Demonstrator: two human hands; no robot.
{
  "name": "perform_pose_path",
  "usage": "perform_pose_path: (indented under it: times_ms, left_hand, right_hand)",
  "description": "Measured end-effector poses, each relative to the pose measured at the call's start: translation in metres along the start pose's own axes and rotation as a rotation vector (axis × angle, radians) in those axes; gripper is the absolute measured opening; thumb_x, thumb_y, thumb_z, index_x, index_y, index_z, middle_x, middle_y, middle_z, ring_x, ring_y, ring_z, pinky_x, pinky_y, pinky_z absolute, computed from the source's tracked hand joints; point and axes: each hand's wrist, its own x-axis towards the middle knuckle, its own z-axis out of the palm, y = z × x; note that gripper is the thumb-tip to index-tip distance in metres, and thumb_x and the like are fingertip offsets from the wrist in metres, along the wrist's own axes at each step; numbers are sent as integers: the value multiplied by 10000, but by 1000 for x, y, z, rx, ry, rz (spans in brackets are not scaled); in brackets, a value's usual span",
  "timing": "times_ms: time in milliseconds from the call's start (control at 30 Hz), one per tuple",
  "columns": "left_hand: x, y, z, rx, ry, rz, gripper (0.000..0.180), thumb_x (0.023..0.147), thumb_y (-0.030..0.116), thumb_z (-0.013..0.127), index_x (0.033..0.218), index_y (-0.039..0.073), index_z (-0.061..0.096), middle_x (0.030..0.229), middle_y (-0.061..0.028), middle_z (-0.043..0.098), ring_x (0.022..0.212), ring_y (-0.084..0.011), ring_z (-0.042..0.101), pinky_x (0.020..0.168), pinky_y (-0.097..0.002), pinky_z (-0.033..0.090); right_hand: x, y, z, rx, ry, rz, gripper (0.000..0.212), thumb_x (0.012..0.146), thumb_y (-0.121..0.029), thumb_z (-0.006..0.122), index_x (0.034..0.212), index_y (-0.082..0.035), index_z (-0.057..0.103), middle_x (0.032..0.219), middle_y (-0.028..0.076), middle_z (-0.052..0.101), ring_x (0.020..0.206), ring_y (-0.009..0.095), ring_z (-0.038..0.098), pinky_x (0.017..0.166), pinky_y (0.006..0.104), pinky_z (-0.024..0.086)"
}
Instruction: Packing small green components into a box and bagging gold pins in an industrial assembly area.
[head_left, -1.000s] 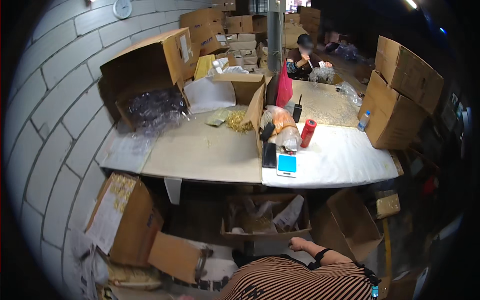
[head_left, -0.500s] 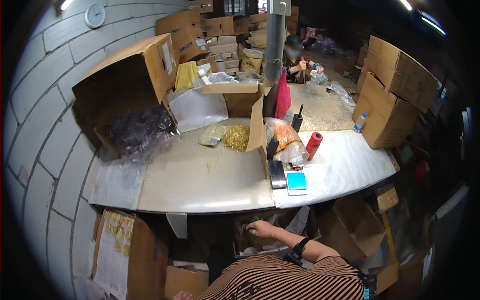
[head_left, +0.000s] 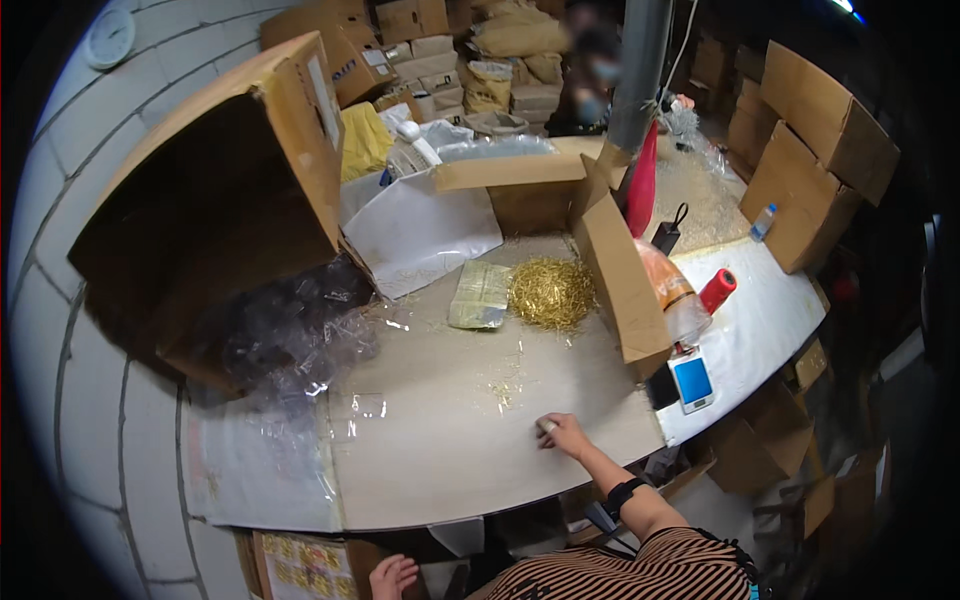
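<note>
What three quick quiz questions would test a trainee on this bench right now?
1. True or false: the right hand rests on the table.
2. Which lies beside the gold pile: (a) a flat packet, (b) a bottle?
3. Where is the left hand?

Key: 1 true. 2 a. 3 Below the table's front edge, holding nothing that shows.

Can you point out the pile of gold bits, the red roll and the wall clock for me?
Pile of gold bits (head_left: pixel 551 292), head view, middle of the heap.
Red roll (head_left: pixel 718 290), head view, its side.
Wall clock (head_left: pixel 109 38), head view, centre of the dial.
</note>
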Motion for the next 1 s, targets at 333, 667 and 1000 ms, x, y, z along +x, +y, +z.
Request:
perform_pose_path:
  times_ms: [333, 667, 1000]
  left_hand:
    - [249, 154, 251, 977, -326, 1018, 490, 728, 88, 652, 1180, 6, 483, 1263, -168, 458, 1190, -327, 434, 973, -397, 368]
    - [377, 180, 352, 1550, -137, 1130, 454, 790, 57, 481, 1243, 32, 462, 1236, -153, 510, 1225, -309, 420, 994, -440, 339]
    - [297, 235, 296, 591, -44, 709, 147, 882, 121, 543, 923, -2, 611, 823, -37, 629, 734, -105, 575, 667, -243, 437]
  right_hand:
    - [17, 1, 11, 81, 240, 97, 169, 925, -124, 472, 978, 6, 566, 661, 84, 586, 491, 175, 613, 396, 261, 473]
    - [16, -7, 17, 208, 188, 248, 155, 921, -98, 478, 1005, -2, 566, 682, 82, 596, 546, 179, 637, 459, 251, 504]
    - [31, -10, -3, 282, -12, 245, 155, 909, -97, 508, 991, 19, 570, 775, 84, 624, 641, 145, 641, 564, 251, 519]
